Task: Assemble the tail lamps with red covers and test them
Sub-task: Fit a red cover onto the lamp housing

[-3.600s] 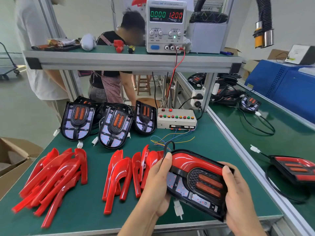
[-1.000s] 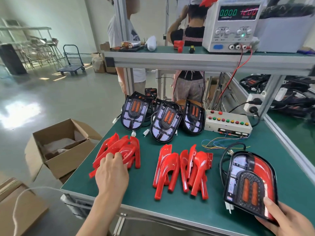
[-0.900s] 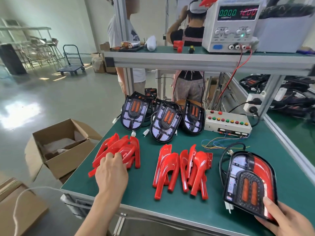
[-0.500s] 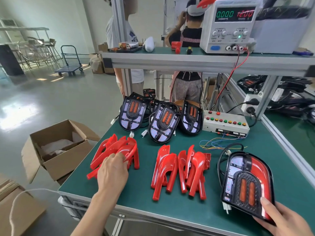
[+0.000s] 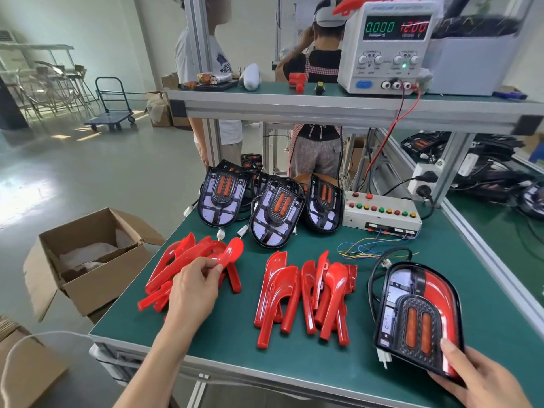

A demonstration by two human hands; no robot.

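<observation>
- Left hand (image 5: 194,293) pinched a red cover (image 5: 228,253) from the left pile; neighbours could snag and scatter.
- Right hand (image 5: 477,375) gripped the tail lamp (image 5: 418,316) overhanging the desk (image 5: 235,343); it might slip.

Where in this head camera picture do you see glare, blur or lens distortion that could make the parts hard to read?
Head view: the red voltage digits on the power supply are smeared while the green ones read clearly; daylight glares off the floor at left; the wide lens bends the shelf rail and the table edge; the left hand on a red cover and the tail lamp in the right hand look sharp.
</observation>
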